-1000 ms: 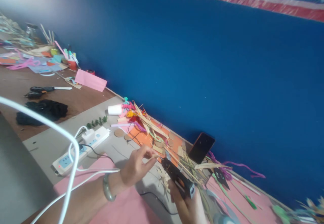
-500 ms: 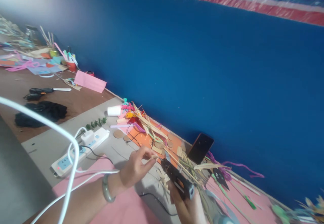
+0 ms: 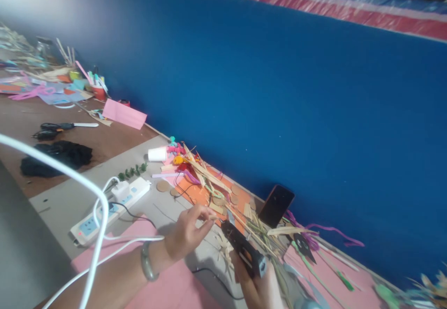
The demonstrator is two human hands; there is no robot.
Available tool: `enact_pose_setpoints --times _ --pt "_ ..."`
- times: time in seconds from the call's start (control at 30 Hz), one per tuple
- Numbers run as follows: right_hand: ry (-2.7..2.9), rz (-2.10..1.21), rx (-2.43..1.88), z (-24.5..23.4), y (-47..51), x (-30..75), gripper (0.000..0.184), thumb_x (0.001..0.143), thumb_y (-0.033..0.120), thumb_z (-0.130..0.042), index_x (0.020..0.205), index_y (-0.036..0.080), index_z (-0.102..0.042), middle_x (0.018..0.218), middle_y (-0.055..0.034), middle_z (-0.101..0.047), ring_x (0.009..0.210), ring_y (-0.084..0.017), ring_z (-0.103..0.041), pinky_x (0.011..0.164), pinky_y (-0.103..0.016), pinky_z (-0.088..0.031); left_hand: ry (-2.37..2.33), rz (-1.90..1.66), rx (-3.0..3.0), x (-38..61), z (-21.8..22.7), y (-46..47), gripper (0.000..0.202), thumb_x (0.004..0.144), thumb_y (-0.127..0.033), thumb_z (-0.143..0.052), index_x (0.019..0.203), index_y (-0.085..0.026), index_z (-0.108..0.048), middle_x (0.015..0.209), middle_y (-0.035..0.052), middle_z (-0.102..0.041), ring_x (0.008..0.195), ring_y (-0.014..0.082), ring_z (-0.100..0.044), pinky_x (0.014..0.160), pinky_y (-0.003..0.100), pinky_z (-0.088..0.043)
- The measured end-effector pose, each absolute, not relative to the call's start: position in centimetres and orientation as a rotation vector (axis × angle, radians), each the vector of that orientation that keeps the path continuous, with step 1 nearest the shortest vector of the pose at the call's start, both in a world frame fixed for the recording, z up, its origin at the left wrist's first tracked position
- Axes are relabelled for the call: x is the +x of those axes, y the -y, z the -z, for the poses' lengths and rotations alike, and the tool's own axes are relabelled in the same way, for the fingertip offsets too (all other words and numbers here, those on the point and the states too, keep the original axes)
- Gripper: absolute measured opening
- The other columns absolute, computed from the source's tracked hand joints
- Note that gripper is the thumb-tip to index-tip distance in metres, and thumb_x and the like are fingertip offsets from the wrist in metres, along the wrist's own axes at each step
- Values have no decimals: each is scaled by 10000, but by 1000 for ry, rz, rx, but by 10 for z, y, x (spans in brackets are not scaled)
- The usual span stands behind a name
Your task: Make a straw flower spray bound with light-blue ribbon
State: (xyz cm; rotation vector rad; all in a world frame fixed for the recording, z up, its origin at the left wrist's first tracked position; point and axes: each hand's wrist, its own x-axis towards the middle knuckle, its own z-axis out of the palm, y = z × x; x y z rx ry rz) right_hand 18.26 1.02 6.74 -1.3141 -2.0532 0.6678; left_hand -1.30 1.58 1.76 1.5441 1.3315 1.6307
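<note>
My right hand (image 3: 253,283) is wrapped round a black hot glue gun (image 3: 240,248), its nozzle aimed up and left. Just left of the nozzle, my left hand (image 3: 188,230) pinches a small pale piece (image 3: 213,218), perhaps dried husk; the fingertips hide most of it. A narrow gap seems to separate the nozzle from the fingertips. On my left wrist sits a grey-green bangle (image 3: 148,261). Below the gun, a pale flower-like bundle of strips (image 3: 223,248) lies on the table, partly covered by my right hand.
A white power strip (image 3: 111,212) with plugged-in leads lies left. A thick white cable (image 3: 75,171) crosses the near left. Against the blue wall leans a phone (image 3: 277,205). Dried strips (image 3: 206,174), wooden discs (image 3: 162,186), a white cup (image 3: 157,154) and pink paper (image 3: 167,283) surround the hands.
The glue gun has tipped slightly, its nozzle shifting a little down from my left fingertips. My left hand keeps its pinch almost in place.
</note>
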Motion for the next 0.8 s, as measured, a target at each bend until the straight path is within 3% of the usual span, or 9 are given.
enact_pose_setpoints --times 0.17,0.4,0.8 --pt "1936 -827 -1330 -71 -7 179 448 869 591 -523 627 214 -544 448 38 -469 413 -136 -462 448 -238 -378 -1113 -1649 1241 -12 -23 -19 145 865 -250 -648 821 -208 -516 884 16 -698 810 144 -680 755 265 -532" --pt "1792 -1124 -1388 -79 -6 178 518 865 653 -487 604 206 -512 397 49 -439 407 -119 -401 482 -241 -350 -589 -1473 848 -12 -30 -24 355 747 -228 -789 805 -204 -440 769 -32 -639 698 130 -661 680 273 -517" --pt "1808 -1297 -1372 -83 -6 182 548 875 699 -405 623 218 -481 401 58 -399 431 -126 -371 512 -244 -336 -537 -1410 874 -13 -34 -21 369 757 -242 -794 806 -199 -431 767 -3 -682 717 149 -687 662 260 -498"
